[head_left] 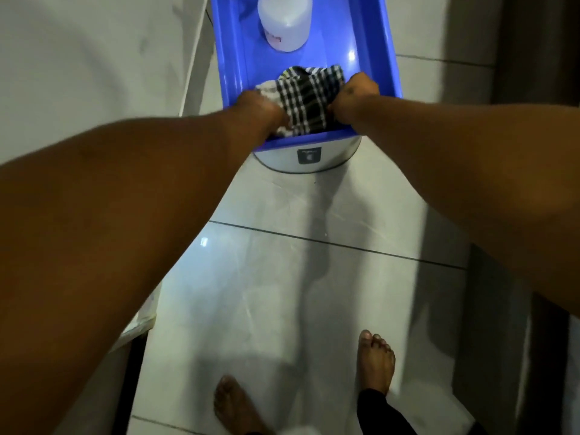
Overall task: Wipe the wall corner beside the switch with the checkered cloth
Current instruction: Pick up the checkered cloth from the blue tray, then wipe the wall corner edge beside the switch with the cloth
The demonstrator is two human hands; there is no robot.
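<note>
Down at the bottom of our view, our two bare feet stand on pale glossy floor tiles, the right one ahead of the left, with a dark trouser cuff showing at the right ankle. Both our bare forearms stretch forward and away from us, converging on a blue plastic tub that sits on top of a round white container with a small dark label on its front. At the tub's near end lies the checkered cloth, black and white, bunched into a heap against the front wall. Our left hand is pressed onto the cloth's left side and our right hand onto its right side, so the cloth sits squarely between them. Both hands seem closed on the fabric, though blur and the angle hide the fingers, so we cannot be certain of the grip. Farther back in the tub, well apart from the cloth, a white plastic bottle stands with a faint pink label.
</note>
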